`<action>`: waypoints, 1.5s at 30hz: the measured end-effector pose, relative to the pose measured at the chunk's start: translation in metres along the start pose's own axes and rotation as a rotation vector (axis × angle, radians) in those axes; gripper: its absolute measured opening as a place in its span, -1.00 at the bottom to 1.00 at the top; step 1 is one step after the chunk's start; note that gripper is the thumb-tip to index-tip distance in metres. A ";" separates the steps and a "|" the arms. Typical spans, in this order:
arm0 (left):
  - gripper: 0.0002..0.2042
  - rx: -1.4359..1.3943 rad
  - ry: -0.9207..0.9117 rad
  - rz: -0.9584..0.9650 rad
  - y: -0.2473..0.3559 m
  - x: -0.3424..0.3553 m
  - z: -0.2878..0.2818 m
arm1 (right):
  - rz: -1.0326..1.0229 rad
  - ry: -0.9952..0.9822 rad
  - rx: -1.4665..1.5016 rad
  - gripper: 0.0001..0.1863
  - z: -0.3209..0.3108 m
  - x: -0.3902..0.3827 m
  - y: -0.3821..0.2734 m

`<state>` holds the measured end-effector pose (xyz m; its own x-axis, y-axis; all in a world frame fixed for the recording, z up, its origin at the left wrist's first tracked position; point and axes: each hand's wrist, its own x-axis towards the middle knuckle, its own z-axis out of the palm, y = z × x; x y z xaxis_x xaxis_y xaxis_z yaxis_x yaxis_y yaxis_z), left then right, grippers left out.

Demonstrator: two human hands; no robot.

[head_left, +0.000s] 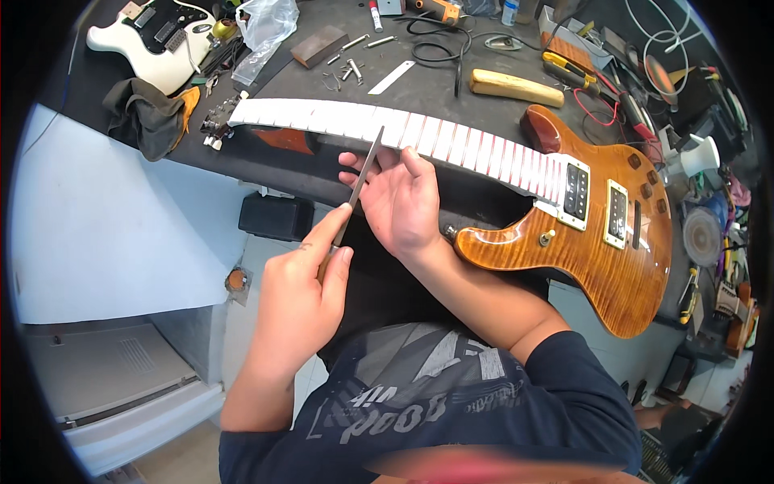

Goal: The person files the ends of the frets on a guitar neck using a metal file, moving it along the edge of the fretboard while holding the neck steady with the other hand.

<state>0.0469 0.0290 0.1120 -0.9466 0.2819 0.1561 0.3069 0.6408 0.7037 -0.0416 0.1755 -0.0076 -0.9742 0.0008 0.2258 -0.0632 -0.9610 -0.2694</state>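
The fret file (360,181), a slim grey blade, lay slanted across the lower edge of the guitar neck (387,125) at centre frame, its tip on the taped fretboard. The masking tape (322,114) covered the wood between frets in white strips from headstock to body. The left hand (302,294) was closed around the file's handle, index finger stretched along the blade. The right hand (399,202) rested against the neck's near edge, fingertips pinching the blade near its middle to steady it.

Judgement: the stroke would go best kept light and flat along one fret, with the right fingers guiding rather than pressing, so the blade stays off the tape and the neck's edge.

The amber flame-top electric guitar (597,250) lay on the dark workbench (451,89), body at right of frame. A second, white guitar body (153,40) sat at upper left, beside a dark rag (149,117).

Packages and labels: a crumpled clear plastic bag (266,28) at top, left of centre; a brown sanding block (318,46) just right of it; a small white bottle (509,11) at the top edge, label too small to tell. A pale wooden block (516,87) lay at upper right. No signs showed.
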 end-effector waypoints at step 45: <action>-0.46 0.182 0.051 0.132 -0.024 -0.034 0.013 | 0.024 -0.037 0.009 -0.47 0.004 -0.003 -0.001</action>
<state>0.0728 0.0133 0.0807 -0.8996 0.3379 0.2768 0.4365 0.7205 0.5389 -0.0381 0.1754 -0.0046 -0.9667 -0.0327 0.2537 -0.0375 -0.9630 -0.2670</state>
